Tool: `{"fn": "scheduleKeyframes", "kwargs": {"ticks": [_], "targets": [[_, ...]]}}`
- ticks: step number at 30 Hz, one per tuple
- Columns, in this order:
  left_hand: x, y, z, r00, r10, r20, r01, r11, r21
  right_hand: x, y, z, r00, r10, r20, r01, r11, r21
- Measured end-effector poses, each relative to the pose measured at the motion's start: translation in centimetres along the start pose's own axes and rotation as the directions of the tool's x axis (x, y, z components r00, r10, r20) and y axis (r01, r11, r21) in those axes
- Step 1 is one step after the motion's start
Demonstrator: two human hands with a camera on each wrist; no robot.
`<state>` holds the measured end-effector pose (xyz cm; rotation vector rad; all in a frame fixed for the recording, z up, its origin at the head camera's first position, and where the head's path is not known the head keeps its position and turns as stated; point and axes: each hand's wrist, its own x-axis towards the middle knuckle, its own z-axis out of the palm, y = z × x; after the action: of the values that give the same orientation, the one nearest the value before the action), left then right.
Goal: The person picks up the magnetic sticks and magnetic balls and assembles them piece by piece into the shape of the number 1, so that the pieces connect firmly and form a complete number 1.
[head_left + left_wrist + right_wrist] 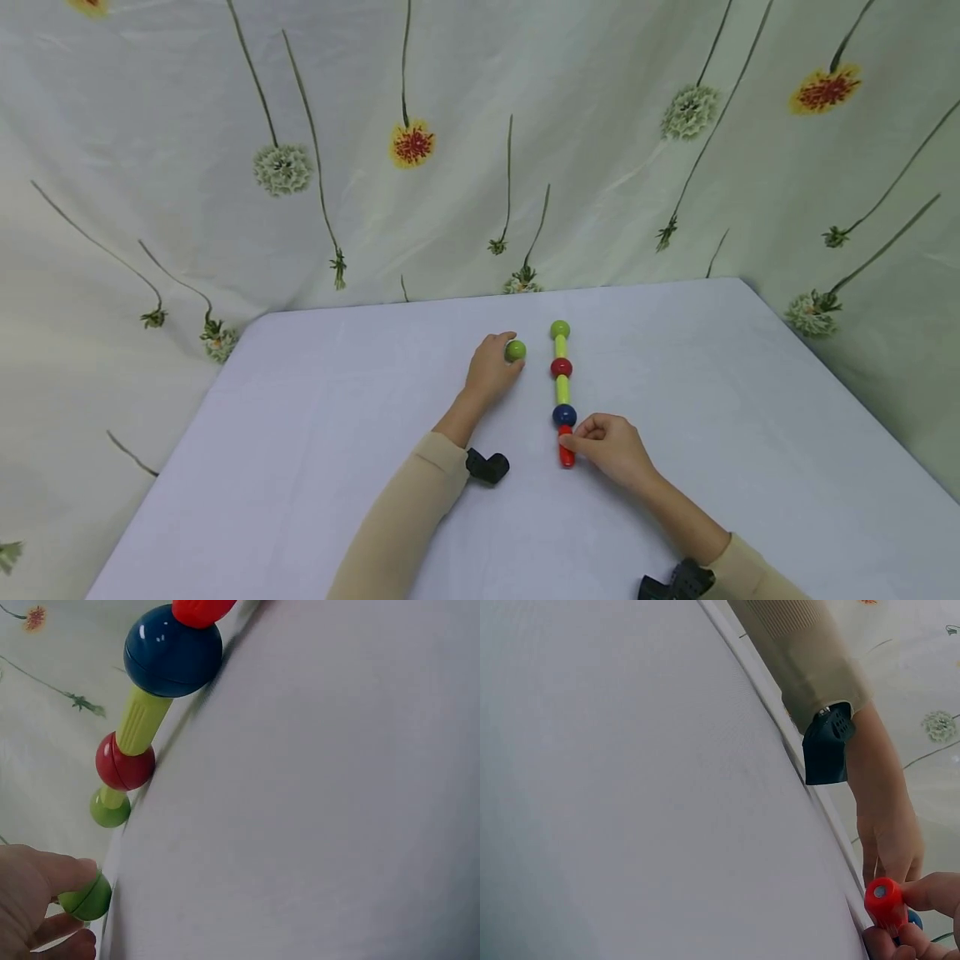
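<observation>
My left hand (491, 371) holds a loose green ball (515, 350) between thumb and fingers, left of a straight row of joined pieces. From the far end this row has a green ball (560, 329), a yellow-green rod, a red ball (561, 367), another yellow-green rod (562, 389), a blue ball (564, 415) and a red rod (567, 457). At the near end my right hand (617, 450) pinches the red rod. The right wrist view shows a grey disc in that red rod's (885, 904) end. Fingers partly cover the held ball (88, 898) in the left wrist view.
A white cloth covers the table (315, 433), whose far edge meets a hanging flower-printed cloth (465, 75). Black devices (487, 467) sit at both wrists, beside the beige sleeves (405, 517).
</observation>
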<state>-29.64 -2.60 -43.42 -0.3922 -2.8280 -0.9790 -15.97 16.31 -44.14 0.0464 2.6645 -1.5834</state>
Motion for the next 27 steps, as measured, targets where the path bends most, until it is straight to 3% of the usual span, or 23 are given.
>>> {"fn": "scheduleKeyframes", "kwargs": {"ticks": [13,27], "targets": [[0.2,-0.7,0.3,0.999,0.047,-0.025,-0.048,0.998,-0.042,-0.1,-0.3,-0.1,1.0,0.017,0.002,-0.017,1.0,-0.002],[-0.2,-1.5,0.6,0.997,0.033,-0.075,-0.043,0.99,-0.135,0.1,0.0,-0.1,1.0,0.012,0.001,-0.012,1.0,0.001]]}}
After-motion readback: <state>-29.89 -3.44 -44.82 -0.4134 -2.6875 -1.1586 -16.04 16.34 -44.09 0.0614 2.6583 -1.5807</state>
